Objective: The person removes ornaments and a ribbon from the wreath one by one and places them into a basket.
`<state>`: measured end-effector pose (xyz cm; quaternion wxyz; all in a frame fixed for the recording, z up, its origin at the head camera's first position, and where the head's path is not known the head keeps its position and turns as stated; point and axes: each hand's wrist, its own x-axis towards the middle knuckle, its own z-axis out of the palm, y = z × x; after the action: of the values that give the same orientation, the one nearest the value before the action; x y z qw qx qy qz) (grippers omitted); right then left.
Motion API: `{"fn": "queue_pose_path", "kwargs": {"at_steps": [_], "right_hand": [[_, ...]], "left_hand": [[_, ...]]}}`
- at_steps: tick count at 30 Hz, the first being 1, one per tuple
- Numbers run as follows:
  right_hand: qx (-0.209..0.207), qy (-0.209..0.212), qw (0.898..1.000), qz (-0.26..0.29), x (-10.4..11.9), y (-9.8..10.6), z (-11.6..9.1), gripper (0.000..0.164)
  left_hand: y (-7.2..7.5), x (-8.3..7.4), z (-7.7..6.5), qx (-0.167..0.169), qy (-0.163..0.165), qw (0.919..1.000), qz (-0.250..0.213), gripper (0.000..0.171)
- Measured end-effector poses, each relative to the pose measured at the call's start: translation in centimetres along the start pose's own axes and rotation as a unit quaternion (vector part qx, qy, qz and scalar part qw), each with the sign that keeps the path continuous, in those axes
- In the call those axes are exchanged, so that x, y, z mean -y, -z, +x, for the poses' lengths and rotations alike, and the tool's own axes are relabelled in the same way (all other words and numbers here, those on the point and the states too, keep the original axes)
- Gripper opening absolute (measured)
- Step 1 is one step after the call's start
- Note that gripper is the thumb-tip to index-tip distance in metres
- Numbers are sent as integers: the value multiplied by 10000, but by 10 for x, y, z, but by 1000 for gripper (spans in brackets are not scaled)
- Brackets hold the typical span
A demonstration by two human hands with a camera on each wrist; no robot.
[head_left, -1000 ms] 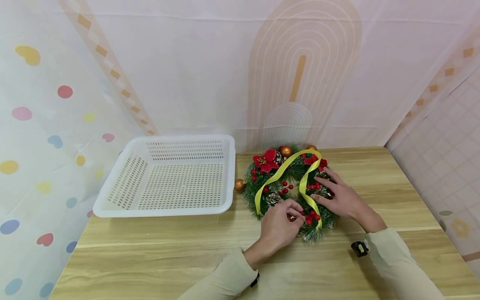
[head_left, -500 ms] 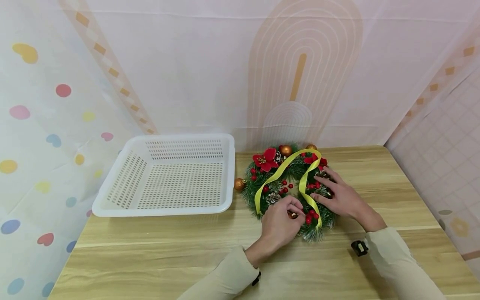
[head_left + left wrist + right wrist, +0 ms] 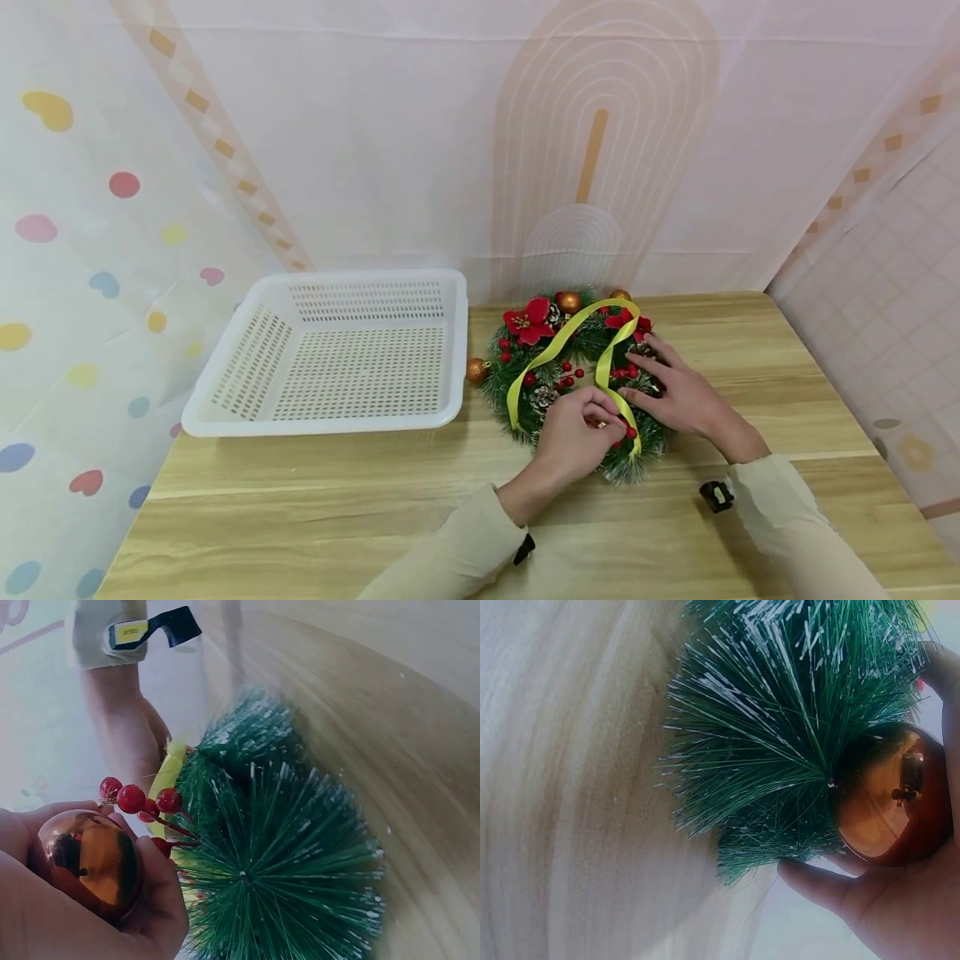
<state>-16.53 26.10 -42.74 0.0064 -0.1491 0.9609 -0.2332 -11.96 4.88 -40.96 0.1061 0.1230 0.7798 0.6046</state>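
Note:
A green Christmas wreath (image 3: 626,471) lies on the table, dressed with red berries, pine cones, red flowers and gold balls. A yellow ribbon (image 3: 558,337) loops loosely over it. My left hand (image 3: 572,437) is at the wreath's near side, its thumb and fingertips pinching at a red berry sprig (image 3: 131,799). In the left wrist view a shiny gold ball (image 3: 90,862) sits within that hand's curl. My right hand (image 3: 690,404) rests on the wreath's right side, fingers spread; the right wrist view shows another gold ball (image 3: 889,799) beside its palm.
A white plastic basket (image 3: 322,427) with slotted walls stands left of the wreath. One gold ball (image 3: 476,370) of the wreath sticks out toward it. The wooden table (image 3: 300,508) meets a patterned cloth backdrop (image 3: 390,150) behind.
My left hand has shifted slightly to the right over the wreath, now covering more of the red berries. The right hand stays in place. The basket and ribbon have not moved.

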Motion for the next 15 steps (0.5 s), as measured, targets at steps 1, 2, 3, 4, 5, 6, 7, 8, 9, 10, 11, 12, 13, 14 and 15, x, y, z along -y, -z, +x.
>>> {"fn": "queue_pose_path", "kwargs": {"at_steps": [1,2,3,4,5,6,7,8,9,10,11,12,13,14,15], "right_hand": [[-4,-1,10000,7,0,0,0,62],[-10,0,10000,8,-1,0,0,62],[-20,4,10000,4,-1,-1,0,62],[-22,4,10000,0,-2,-1,0,62],[-22,4,10000,-12,-2,-1,-1,62],[-23,0,10000,-24,-2,-1,0,62],[-21,2,10000,-29,-2,-1,-1,62],[-12,-1,10000,-39,-2,-1,0,62],[-4,0,10000,-45,-2,-1,0,63],[7,-4,10000,-59,-1,-2,0,63],[13,-3,10000,-64,-1,-2,0,63],[26,-12,10000,-54,-1,-2,0,63],[29,-8,10000,-52,-1,-2,0,63],[42,-18,10000,-51,-1,-2,0,63],[43,-19,10000,-47,-2,-2,0,64]], "left_hand": [[0,0,1,19,72,9999,-100,12],[0,-1,1,34,155,9997,-210,12],[0,-1,2,46,232,9993,-304,11],[1,-2,3,45,299,9989,-361,11],[1,-2,3,31,341,9988,-347,11],[2,-3,4,22,391,9988,-306,12],[4,-3,3,33,403,9990,-192,12],[7,-4,3,67,406,9991,-33,12],[9,-4,2,111,390,9989,223,12],[12,-4,1,165,311,9978,556,11],[15,-3,0,220,217,9956,884,10],[18,-3,-1,281,148,9923,1195,8],[21,-2,-3,331,81,9887,1461,5],[23,-1,-4,362,20,9848,1701,4],[25,0,-6,375,-36,9807,1919,4]]}}
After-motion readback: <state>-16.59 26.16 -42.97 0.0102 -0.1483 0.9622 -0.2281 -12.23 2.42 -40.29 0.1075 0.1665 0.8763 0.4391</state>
